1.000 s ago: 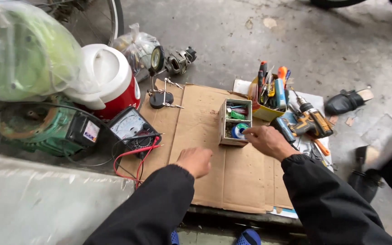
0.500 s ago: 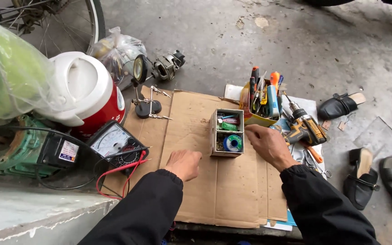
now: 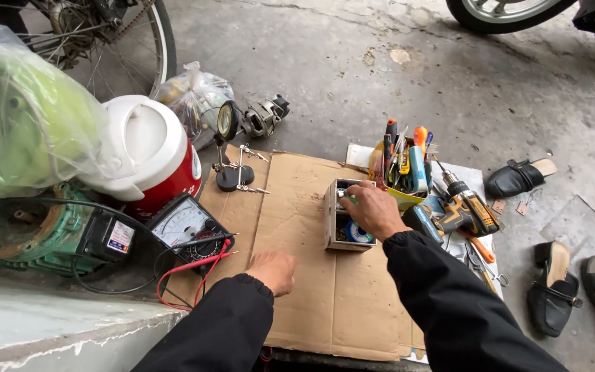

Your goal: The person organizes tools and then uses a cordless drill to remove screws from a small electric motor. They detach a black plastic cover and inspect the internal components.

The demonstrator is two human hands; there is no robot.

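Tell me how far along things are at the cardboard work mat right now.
Laid out: the cardboard sheet, an analog multimeter with its leads, a helping-hands stand and a cordless drill. In hand: the right hand reaches into the small parts box, fingers at a small green item; the left hand rests flat on the cardboard. Left: nothing from the box lies out on the mat yet.

The right hand covered much of the small box, so its contents and whatever the fingers touched could not be told. The left hand's fingers curled out of sight. The bicycle wheel, tyre and green bagged item were cut off by the edges.
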